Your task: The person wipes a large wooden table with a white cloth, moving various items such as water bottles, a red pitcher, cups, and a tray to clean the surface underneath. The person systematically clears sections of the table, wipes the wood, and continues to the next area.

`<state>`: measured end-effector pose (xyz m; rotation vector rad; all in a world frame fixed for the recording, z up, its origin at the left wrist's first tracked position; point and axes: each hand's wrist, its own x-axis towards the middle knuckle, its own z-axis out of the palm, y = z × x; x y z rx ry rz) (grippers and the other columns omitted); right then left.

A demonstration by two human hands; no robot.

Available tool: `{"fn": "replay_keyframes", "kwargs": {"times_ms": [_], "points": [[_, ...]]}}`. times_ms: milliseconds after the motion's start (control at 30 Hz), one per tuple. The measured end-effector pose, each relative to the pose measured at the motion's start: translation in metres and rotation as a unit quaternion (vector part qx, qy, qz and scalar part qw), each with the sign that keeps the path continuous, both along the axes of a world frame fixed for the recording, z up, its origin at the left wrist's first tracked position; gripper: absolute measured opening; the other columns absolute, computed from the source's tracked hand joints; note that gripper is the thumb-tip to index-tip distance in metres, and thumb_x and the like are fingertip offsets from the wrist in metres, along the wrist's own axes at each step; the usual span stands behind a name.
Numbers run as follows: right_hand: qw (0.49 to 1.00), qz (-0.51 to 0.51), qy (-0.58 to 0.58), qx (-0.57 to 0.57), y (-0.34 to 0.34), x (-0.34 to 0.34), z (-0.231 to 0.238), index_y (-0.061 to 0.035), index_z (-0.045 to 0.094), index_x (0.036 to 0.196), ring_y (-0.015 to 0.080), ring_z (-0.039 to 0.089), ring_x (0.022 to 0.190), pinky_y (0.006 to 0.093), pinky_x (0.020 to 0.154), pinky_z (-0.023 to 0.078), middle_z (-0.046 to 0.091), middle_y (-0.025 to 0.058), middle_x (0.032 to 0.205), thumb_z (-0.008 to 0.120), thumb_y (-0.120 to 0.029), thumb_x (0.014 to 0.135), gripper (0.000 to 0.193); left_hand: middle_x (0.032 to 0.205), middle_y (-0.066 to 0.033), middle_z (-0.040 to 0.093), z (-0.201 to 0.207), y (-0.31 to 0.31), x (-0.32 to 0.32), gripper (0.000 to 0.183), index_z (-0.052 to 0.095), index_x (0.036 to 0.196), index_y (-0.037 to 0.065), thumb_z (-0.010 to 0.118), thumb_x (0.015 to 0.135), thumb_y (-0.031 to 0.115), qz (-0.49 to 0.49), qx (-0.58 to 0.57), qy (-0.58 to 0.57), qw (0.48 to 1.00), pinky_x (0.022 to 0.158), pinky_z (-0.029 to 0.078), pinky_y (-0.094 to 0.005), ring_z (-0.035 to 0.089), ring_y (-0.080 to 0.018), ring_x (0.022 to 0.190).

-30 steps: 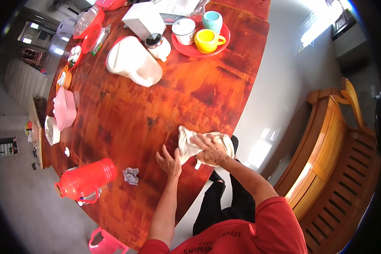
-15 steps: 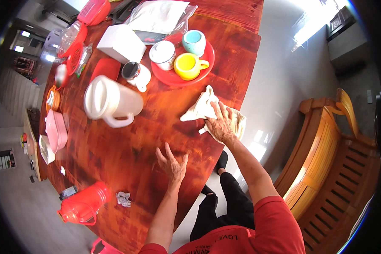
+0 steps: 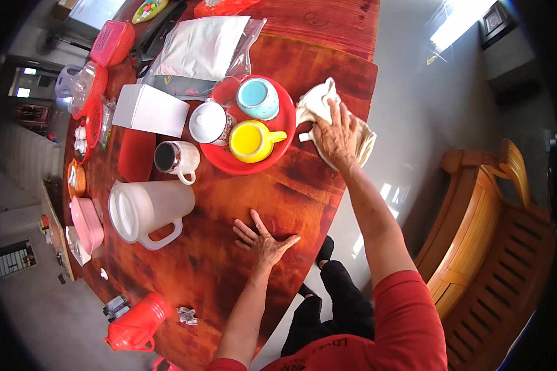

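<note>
A cream cloth (image 3: 317, 101) lies bunched at the right edge of the table, partly over the edge. My right hand (image 3: 337, 137) rests on it with its fingers stretched out, pressing it down. My left hand (image 3: 265, 245) is spread over the bare wood nearer me, fingers apart and nothing in it; whether it touches the wood I cannot tell. Just left of the cloth stands a red round tray (image 3: 229, 166). It bears a yellow mug (image 3: 247, 141), a light blue cup (image 3: 258, 99) and a white lidded mug (image 3: 208, 123).
Left of my hands are a translucent pitcher (image 3: 158, 207), a dark-lidded white mug (image 3: 181, 159) and a white box (image 3: 151, 110). A red thermos (image 3: 139, 323) lies near crumpled paper (image 3: 187, 316). Beyond the tray is a plastic-wrapped packet (image 3: 201, 49). A wooden bench (image 3: 476, 247) stands to the right.
My right hand has slid the cloth farther away along the table edge, now beside the tray. My left hand has shifted slightly right. The view has shifted, so the tabletop things appear lower.
</note>
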<state>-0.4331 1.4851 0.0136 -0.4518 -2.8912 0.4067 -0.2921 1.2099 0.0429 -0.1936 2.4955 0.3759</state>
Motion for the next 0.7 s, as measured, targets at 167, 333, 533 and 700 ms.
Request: {"fn": "replay_keyframes", "kwargs": {"times_ms": [167, 333, 533, 700], "points": [[0.999, -0.001, 0.022, 0.036, 0.007, -0.023, -0.009, -0.0286, 0.062, 0.124, 0.0337, 0.03, 0.139, 0.0545, 0.109, 0.024, 0.033, 0.0092, 0.152, 0.053, -0.038, 0.09, 0.036, 0.15, -0.0343, -0.025, -0.003, 0.0, -0.003, 0.151, -0.015, 0.152, 0.021, 0.076, 0.047, 0.079, -0.004, -0.041, -0.013, 0.999, 0.107, -0.004, -0.0703, -0.023, -0.0497, 0.14], [0.998, -0.019, -0.012, 0.056, -0.017, 0.005, -0.001, -0.0258, 0.057, 0.13, 0.0364, 0.03, 0.139, 0.0563, 0.107, 0.025, 0.034, 0.0115, 0.15, 0.052, -0.034, 0.089, 0.042, 0.15, -0.0344, -0.025, -0.007, -0.002, 0.001, 0.152, -0.015, 0.152, 0.021, 0.076, 0.045, 0.08, -0.012, -0.016, 0.024, 1.0, 0.106, -0.005, -0.0713, -0.023, -0.0512, 0.14], [0.999, 0.001, -0.025, 0.028, -0.061, 0.048, 0.0, -0.0218, 0.055, 0.132, 0.0364, 0.025, 0.141, 0.0564, 0.111, 0.02, 0.028, 0.0115, 0.153, 0.05, -0.035, 0.09, 0.044, 0.154, -0.0323, -0.001, -0.018, -0.03, 0.015, 0.117, 0.006, 0.154, 0.015, 0.075, 0.071, 0.06, 0.036, 0.095, 0.161, 0.982, 0.109, 0.01, -0.0684, 0.004, -0.049, 0.143], [0.997, 0.001, -0.066, 0.034, -0.089, 0.095, -0.002, -0.0249, 0.051, 0.137, 0.0377, 0.02, 0.143, 0.0558, 0.112, 0.017, 0.025, 0.0129, 0.155, 0.048, -0.035, 0.092, 0.047, 0.14, -0.0213, 0.03, 0.012, -0.092, 0.005, 0.085, 0.033, 0.14, 0.0, 0.077, 0.08, 0.04, 0.402, 0.243, 0.376, 0.799, 0.099, 0.041, -0.0436, 0.037, -0.0331, 0.127]]}}
